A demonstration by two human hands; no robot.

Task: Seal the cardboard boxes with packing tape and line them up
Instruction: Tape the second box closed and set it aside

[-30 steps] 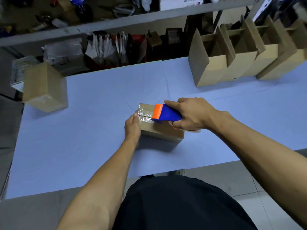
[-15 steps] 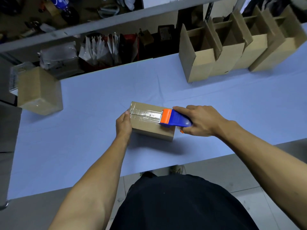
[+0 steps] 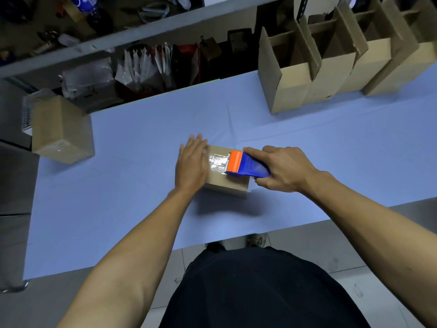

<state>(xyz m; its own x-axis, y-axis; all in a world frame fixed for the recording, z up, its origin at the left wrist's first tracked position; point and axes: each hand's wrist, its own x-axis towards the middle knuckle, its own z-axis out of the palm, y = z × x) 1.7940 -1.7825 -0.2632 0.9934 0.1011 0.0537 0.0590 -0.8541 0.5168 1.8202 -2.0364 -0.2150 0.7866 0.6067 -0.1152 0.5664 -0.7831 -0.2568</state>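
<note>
the small cardboard box [image 3: 225, 183] sits mid-bench [image 3: 118, 209], long axis running nine to three. my left hand [image 3: 191, 164] presses flat on its nine o'clock end; my right hand [image 3: 282, 170] grips the blue-orange tape dispenser [image 3: 246, 165], orange head pointing nine o'clock.

A table [image 3: 132, 209] covered with a light blue sheet fills the middle of the view. Behind its far edge, a grey shelf board [image 3: 132, 39] runs across the top. On this board lie dark, blurred objects, among them a bottle with a blue label [image 3: 81, 4]. Under the board, white bags [image 3: 142, 67] stand upright in a row, next to a red container [image 3: 188, 60]. To the left of them lies a package in clear plastic wrap [image 3: 87, 81]. At the bottom, the person's black clothing [image 3: 260, 290] is seen above a pale tiled floor [image 3: 350, 273].
</note>
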